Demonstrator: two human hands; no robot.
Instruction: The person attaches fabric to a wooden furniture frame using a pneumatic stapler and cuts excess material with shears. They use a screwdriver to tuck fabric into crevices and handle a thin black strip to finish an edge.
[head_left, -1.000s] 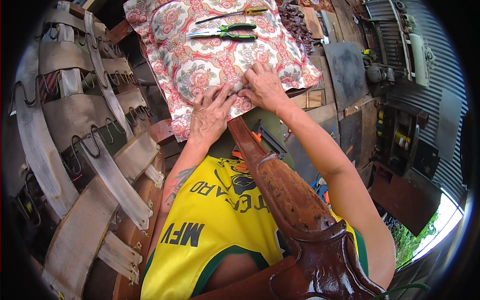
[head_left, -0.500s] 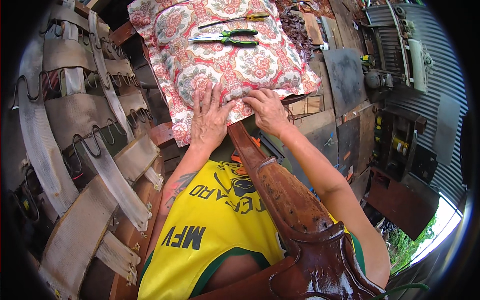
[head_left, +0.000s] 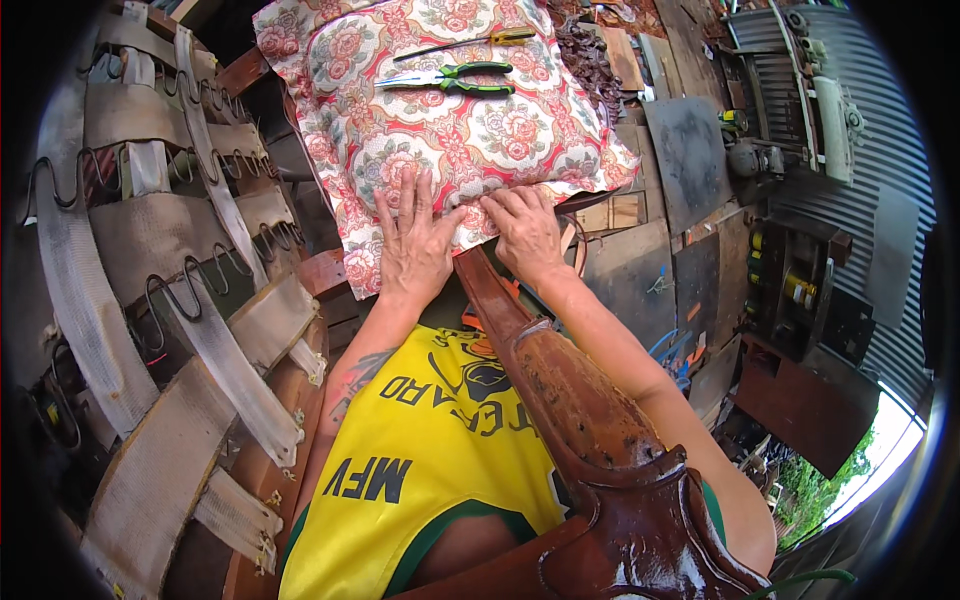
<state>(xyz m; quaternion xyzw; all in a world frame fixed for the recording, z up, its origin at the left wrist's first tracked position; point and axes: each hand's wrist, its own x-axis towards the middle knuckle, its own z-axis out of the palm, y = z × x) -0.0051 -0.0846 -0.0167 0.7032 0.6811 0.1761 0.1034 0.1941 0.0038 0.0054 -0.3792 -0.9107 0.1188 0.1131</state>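
Observation:
A padded seat (head_left: 450, 130) covered in red and white floral fabric lies in front of me at the top of the view. My left hand (head_left: 415, 245) rests flat on its near edge, fingers spread and pointing away from me. Beside it, my right hand (head_left: 525, 230) presses on the same edge, fingers laid over the fabric fold and slightly bent; its thumb is mostly hidden. On the seat lie green-handled pliers (head_left: 460, 78) and a screwdriver (head_left: 480, 43) with a yellow handle. A varnished brown wooden chair post (head_left: 570, 380) slants between my forearms, meeting the seat near both hands.
On the left stands a frame with worn webbing straps (head_left: 160, 450) and wavy metal springs (head_left: 180, 285). Dark flat boards (head_left: 685, 155) lie to the right, near a wooden box (head_left: 795, 285) of tools. Corrugated metal sheeting (head_left: 900, 120) lines the far right.
My right hand has shifted slightly left and nearer to me, from pinching at the fabric edge to pressing its fingers over it. My left hand stays almost in place.

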